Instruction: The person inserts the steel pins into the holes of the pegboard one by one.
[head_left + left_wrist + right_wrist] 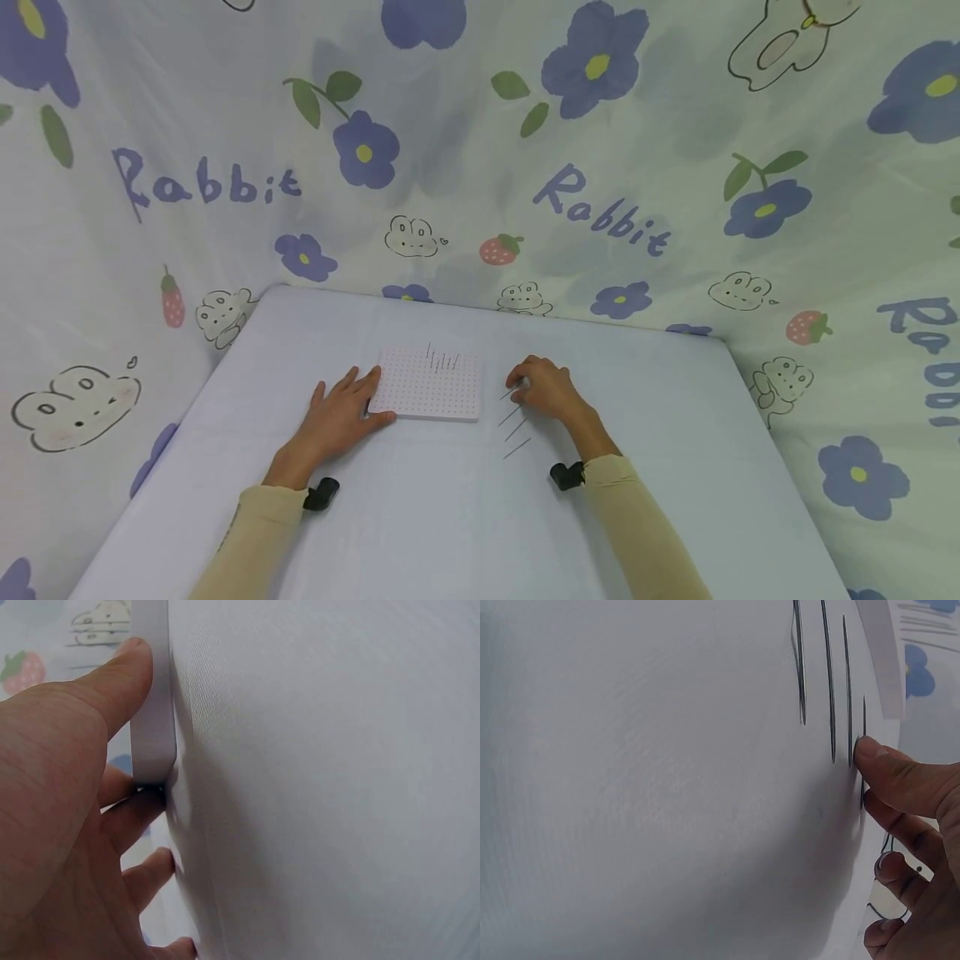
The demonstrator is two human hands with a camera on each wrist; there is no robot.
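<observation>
A white board [427, 392] dotted with rows of small holes lies on the table. Several thin dark needles [443, 362] stand up from its far part. My left hand [337, 417] is spread at the board's left side, its fingers along the left edge and its thumb [127, 679] on the near edge by the corner. To the right of the board, my right hand [546, 390] pinches one metal needle [864, 716] between thumb and forefinger, close over the tabletop. Other needles [830, 682] lie slanted in a row beside it, nearer to me.
A white cloth covers the table [435, 517]. Behind and at both sides hangs a curtain [465, 167] printed with flowers, rabbits and strawberries. Small black cameras [321, 495] sit at both wrists, by the beige sleeves [637, 525].
</observation>
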